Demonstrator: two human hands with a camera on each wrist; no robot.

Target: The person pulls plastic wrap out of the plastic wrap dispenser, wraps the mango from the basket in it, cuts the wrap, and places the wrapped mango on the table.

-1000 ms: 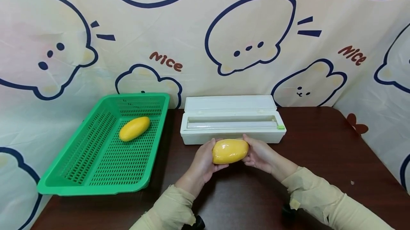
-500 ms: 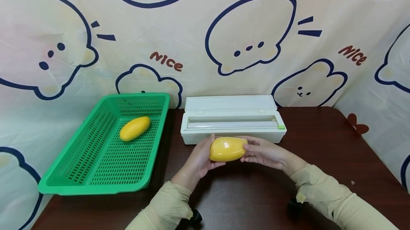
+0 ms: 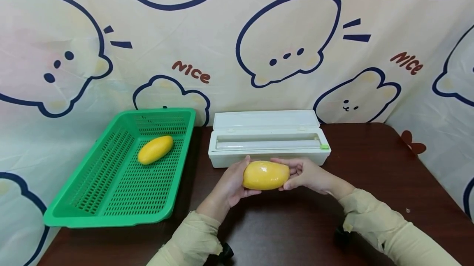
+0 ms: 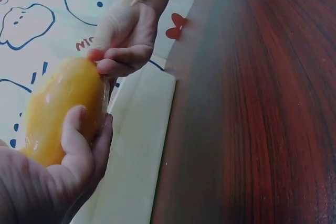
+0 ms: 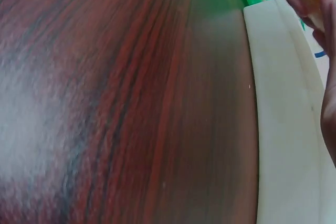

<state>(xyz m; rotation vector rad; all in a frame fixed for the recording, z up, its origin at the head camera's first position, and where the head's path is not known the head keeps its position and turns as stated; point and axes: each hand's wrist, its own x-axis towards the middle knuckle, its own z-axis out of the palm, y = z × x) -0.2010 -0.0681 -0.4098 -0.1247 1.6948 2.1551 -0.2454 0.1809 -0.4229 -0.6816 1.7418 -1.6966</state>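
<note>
A glossy yellow mango [image 3: 266,175] lies level between the two hands, above the table. Clear film shows along its side in the left wrist view, where the mango [image 4: 65,103] appears close up. The left hand [image 3: 230,183] grips its left end, thumb and fingers curled round it. At the other end the right hand [image 3: 307,175] pinches with bent fingers; in the left wrist view the right hand's fingertips [image 4: 107,61] meet at the mango's tip. Most of the right hand is cut off in the right wrist view.
Behind the hands stands a white film-wrap box [image 3: 269,158], lid raised, with a roll inside and a green slider at its right end. At left a green plastic basket [image 3: 177,167] holds another yellow mango [image 3: 155,150]. The dark wood table [image 3: 370,167] meets a printed cloth backdrop [image 3: 281,93].
The right hand has shifted right and its fingers have moved about the mango's right end, the thumb now lower. The left hand has kept its grip, moving slightly left. Basket and box are unmoved.
</note>
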